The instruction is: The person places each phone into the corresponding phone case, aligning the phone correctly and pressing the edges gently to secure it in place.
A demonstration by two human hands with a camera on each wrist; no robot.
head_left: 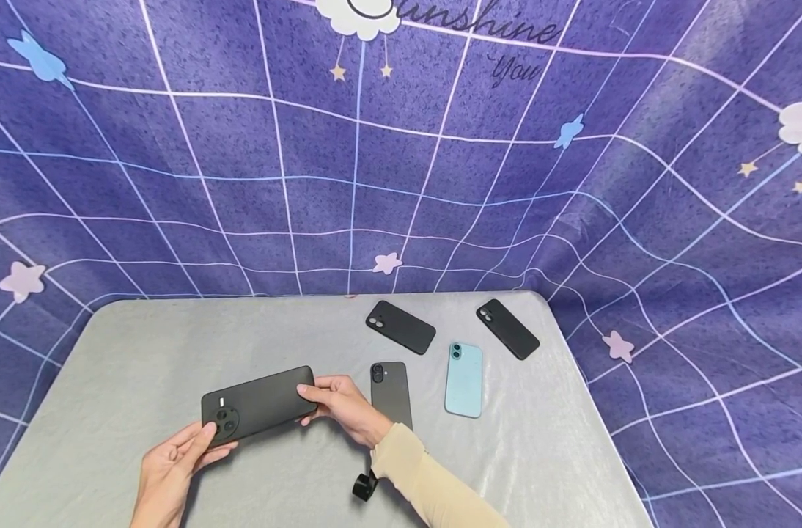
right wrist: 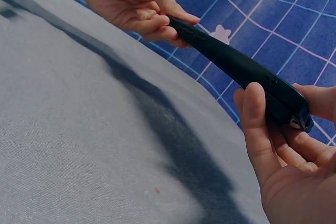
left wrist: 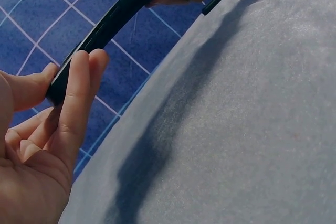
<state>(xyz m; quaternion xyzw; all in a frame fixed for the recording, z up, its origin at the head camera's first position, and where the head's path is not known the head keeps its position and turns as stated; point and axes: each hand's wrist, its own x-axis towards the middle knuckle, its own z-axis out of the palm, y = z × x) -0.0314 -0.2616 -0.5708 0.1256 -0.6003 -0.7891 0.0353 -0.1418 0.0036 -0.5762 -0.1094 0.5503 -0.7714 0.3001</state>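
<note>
A dark phone (head_left: 262,403), apparently in a black case, is held lengthwise above the table, its back with the round camera ring showing in the head view. My left hand (head_left: 177,462) grips the camera end, thumb beside the ring and fingers underneath. At the other end, my right hand (head_left: 341,403) pinches the phone between thumb and fingers. The left wrist view shows the phone (left wrist: 105,30) edge-on, fingertips (left wrist: 79,72) along its side. In the right wrist view, an open slot or gap shows at the end near the right hand (right wrist: 289,171).
Right of the hands lies a dark grey phone (head_left: 391,389), partly covered by the right forearm. Beyond it are a light blue phone (head_left: 463,381) and two black phone cases, one case (head_left: 401,327) at the back, another case (head_left: 508,330) near the right edge. A purple curtain (head_left: 308,183) surrounds the grey table (head_left: 506,462).
</note>
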